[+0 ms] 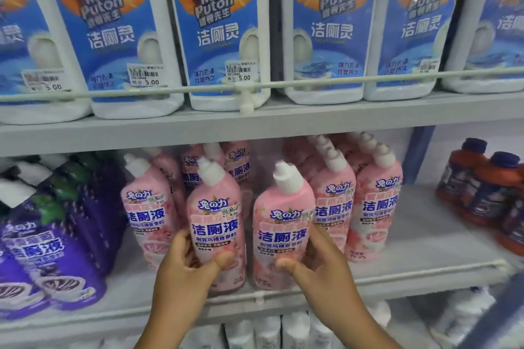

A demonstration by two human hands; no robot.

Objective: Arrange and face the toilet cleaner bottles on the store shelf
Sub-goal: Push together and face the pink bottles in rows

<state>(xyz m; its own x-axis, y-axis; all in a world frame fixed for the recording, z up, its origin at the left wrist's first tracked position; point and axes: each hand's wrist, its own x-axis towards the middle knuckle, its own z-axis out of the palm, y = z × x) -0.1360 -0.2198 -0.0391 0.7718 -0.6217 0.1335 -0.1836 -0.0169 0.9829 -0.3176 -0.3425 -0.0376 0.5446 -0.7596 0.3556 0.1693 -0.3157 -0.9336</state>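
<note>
Six white jugs (224, 28), two hands (181, 275).

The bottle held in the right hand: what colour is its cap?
White, on a pink bottle; cap clearest in the head view.

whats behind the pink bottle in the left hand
Behind the pink bottle held by the left hand, more pink bottles stand in a row toward the back. How many is unclear; the front bottle covers their lower parts.

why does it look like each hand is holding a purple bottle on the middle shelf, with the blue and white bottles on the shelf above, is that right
Not quite: the head view shows the left hand and the right hand each gripping a pink bottle, left one and right one. The purple bottles stand untouched further left. The blue and white bottles are indeed above.
</note>
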